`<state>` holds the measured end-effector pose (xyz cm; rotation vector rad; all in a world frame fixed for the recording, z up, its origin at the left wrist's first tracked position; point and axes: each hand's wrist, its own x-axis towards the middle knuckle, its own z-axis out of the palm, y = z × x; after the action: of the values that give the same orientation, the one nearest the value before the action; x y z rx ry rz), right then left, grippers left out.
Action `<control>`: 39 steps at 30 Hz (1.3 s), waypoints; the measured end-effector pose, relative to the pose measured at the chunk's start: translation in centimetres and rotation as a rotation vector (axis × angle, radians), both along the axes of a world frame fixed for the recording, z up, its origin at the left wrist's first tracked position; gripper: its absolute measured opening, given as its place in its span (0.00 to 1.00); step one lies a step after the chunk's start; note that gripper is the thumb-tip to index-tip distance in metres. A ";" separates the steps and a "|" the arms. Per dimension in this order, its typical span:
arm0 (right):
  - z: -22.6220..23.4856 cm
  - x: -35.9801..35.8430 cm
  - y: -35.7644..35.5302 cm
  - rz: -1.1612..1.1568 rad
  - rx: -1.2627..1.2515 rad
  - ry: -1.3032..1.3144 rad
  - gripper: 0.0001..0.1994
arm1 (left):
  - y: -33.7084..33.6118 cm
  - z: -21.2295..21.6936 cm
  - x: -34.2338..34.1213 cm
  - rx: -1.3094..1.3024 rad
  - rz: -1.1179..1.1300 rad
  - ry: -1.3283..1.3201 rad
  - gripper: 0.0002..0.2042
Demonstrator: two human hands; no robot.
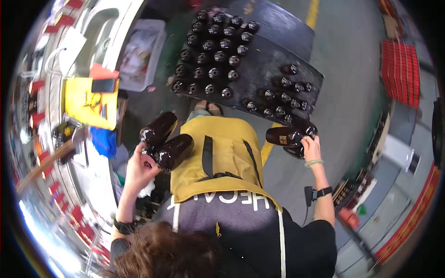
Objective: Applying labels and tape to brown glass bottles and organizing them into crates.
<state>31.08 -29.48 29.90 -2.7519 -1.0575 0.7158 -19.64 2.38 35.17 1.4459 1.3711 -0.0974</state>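
Beside the yellow apron (229, 150), the left hand (138, 170) grips dark bottles (174, 152); the right hand (312, 148) grips more brown bottles (280, 136).

Ahead of you stands a black tabletop (265, 62) with a faint sheen. On its left side you have a large block of dark, glossy bottles (213, 72), upright in rough rows. To your right, toward the near corner, a smaller cluster of matching bottles (285, 97) stands closely grouped.
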 end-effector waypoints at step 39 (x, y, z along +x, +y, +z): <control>-34.5 25.7 35.6 0.810 -0.045 0.015 0.13 | -14.4 -17.4 23.5 0.034 -0.187 0.250 0.38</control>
<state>56.77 6.07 -4.60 -2.2699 -2.1938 0.8237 3.90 -11.98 17.74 1.6307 1.4383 -0.3880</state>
